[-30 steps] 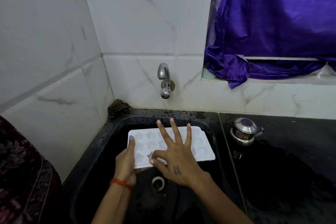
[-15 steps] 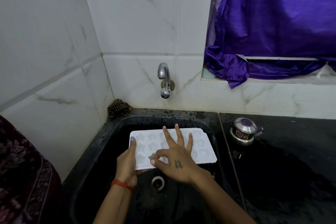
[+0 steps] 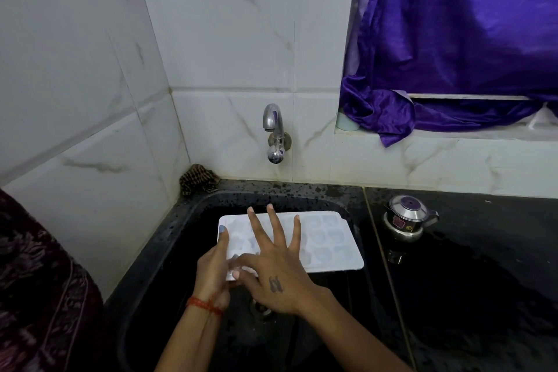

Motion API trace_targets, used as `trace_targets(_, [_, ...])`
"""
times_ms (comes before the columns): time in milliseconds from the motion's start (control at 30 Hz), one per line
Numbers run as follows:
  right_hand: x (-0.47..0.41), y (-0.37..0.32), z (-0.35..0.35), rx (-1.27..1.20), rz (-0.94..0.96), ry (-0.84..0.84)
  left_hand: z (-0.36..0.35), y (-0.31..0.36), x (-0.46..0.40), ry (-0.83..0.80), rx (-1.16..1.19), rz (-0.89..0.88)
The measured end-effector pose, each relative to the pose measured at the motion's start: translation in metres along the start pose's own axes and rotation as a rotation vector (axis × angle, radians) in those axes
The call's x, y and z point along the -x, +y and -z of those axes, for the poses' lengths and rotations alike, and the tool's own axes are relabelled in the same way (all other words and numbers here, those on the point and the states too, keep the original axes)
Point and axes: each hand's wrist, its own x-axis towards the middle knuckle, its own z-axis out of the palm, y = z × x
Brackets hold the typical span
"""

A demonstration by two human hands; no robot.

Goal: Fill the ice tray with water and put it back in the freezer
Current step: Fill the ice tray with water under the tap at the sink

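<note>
1. Head view: looking down at a white ice tray [image 3: 329, 248] with rows of moulded pockets, rounded shapes showing on its right half, pale and glossy; cannot tell whether water is sitting in them
2. Hanging level over a black sink [image 3: 169, 251], not resting on the basin floor, with the drain [image 3: 260, 309] showing below its near edge
3. Gripping the tray's left end with the left hand [image 3: 213, 272], thumb lying along the top of the left rim, fingers hidden underneath; red thread showing at that wrist
4. Hovering over the tray's middle with the right hand [image 3: 271, 275], three fingers spread wide and straight, forefinger and thumb curled together at the near left corner, holding nothing that can be made out
5. Standing above the tray's far edge, a chrome tap [image 3: 274, 130] on the marble-tiled wall, no stream showing
6. Sitting clear of the sink walls on all sides, the right end nearest the rim; beyond that rim, a small steel pot [image 3: 406, 222] resting on the black counter [image 3: 483, 266]; purple curtain [image 3: 453, 39] draping over the sill above
</note>
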Motion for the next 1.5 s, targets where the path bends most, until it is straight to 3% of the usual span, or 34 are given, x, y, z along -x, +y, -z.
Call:
trace_targets(267, [-0.004, 0.0, 0.005, -0.067, -0.053, -0.102, 0.001, -0.003, 0.0, 0.008, -0.011, 0.032])
trace_targets(533, [-0.003, 0.003, 0.007, 0.216, 0.1, 0.066, -0.003, -0.002, 0.001, 0.016, -0.007, 0.017])
trace_targets(767, [-0.003, -0.001, -0.001, -0.079, -0.085, -0.037, -0.002, -0.001, -0.002, 0.017, -0.003, 0.005])
trace_targets(1033, [0.0, 0.01, 0.002, -0.137, -0.088, -0.057, -0.002, -0.006, -0.006, 0.028, 0.021, 0.018])
trace_targets(1200, [0.015, 0.056, 0.024, 0.039, -0.319, -0.028, 0.0, -0.007, -0.006, 0.019, 0.074, 0.077])
trace_targets(1333, [0.027, 0.094, 0.037, 0.127, -0.584, -0.126, 0.002, -0.008, -0.005, 0.005, 0.088, 0.078])
trace_targets(1500, [0.015, 0.088, 0.028, 0.077, -0.588, -0.278, -0.003, -0.008, -0.003, 0.008, 0.098, 0.083])
